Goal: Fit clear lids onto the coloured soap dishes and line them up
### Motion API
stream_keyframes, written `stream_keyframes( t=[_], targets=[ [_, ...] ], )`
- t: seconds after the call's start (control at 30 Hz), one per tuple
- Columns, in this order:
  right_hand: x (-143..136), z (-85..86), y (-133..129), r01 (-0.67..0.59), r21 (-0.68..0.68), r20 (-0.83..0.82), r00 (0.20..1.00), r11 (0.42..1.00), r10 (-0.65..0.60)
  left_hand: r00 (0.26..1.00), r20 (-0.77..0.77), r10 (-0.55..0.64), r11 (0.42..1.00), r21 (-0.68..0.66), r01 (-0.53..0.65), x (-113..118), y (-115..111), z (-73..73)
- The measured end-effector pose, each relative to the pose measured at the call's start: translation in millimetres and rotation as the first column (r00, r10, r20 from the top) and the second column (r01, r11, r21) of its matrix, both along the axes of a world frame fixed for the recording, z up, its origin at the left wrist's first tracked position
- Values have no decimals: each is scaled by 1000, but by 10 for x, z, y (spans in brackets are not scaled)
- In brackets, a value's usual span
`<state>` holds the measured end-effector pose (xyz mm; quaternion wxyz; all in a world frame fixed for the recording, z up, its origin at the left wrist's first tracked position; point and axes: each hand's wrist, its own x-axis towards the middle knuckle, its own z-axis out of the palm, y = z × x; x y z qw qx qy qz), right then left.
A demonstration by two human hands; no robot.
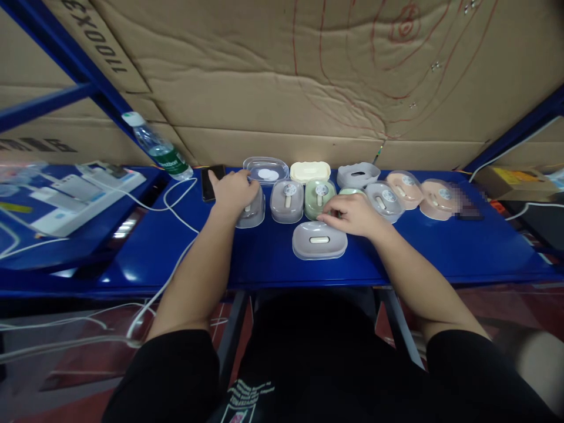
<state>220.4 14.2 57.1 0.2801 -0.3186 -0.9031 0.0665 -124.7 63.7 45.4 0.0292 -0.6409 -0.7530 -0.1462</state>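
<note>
Several oval boxes with clear lids stand on the blue table. My left hand lies over the leftmost grey box, fingers spread, thumb toward the phone. My right hand rests between the green box and a partly covered green piece, its fingers bent and slightly apart. Just in front of it lies a grey oval box with a white bar in its centre. Between the hands stands another grey box. To the right are a grey box and two peach boxes.
Along the back lie a clear lid, a cream tray and a grey tray. A phone, a water bottle and a white cable are at the left. Cardboard rises behind.
</note>
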Motion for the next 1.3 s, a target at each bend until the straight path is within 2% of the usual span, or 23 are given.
stream_keyframes(
  t=[0.17, 0.3, 0.4, 0.5, 0.63, 0.7, 0.77, 0.83, 0.87, 1.0, 1.17, 1.23, 1.3],
  targets=[
    [4, -9, 8, -4, -4, 15, 1000, 1000, 4, 1000, 24, 4, 999, 52, -5, 13, -6, 34],
    [4, -20, 10, -3, 9, 6, 1000, 1000, 3, 996, 77, -33, 984, 178, 19, -31, 19, -4],
    [-1, -17, 7, 20, 20, -33, 999, 1000, -19, 986, 135, -98, 950, 308, 52, -47, 38, -20],
    [5, -2, 13, 72, 46, -123, 990, 996, -66, 957, 185, -224, 901, 414, 131, 38, 2, 11],
    [26, -6, 53, 119, 57, -229, 968, 991, -103, 890, 155, -428, 812, 498, 304, 368, -199, 47],
    [28, -37, 85, 114, 43, -248, 964, 993, -100, 815, 97, -572, 726, 522, 447, 571, -334, 23],
    [16, -86, 115, 86, 46, -250, 966, 995, -72, 695, 17, -719, 606, 504, 615, 741, -450, -22],
    [-6, -140, 128, 48, 60, -236, 971, 997, -33, 591, -29, -806, 508, 480, 716, 849, -523, -67],
    [-18, -162, 127, 34, 60, -227, 974, 998, -20, 557, -38, -830, 476, 471, 743, 876, -541, -83],
    [-49, -182, 71, 27, 37, -224, 974, 999, -18, 509, -38, -860, 439, 453, 776, 875, -530, -115],
    [-49, -80, -23, 16, 130, -236, 972, 991, 15, 434, -45, -900, 369, 454, 811, 895, -498, -175],
    [-39, -30, -57, 22, 132, -224, 975, 991, 8, 433, -58, -900, 369, 430, 824, 910, -497, -181],
    [-13, 26, -87, 22, 101, -194, 981, 995, -2, 465, -71, -882, 401, 404, 822, 887, -486, -151]
  ],
)
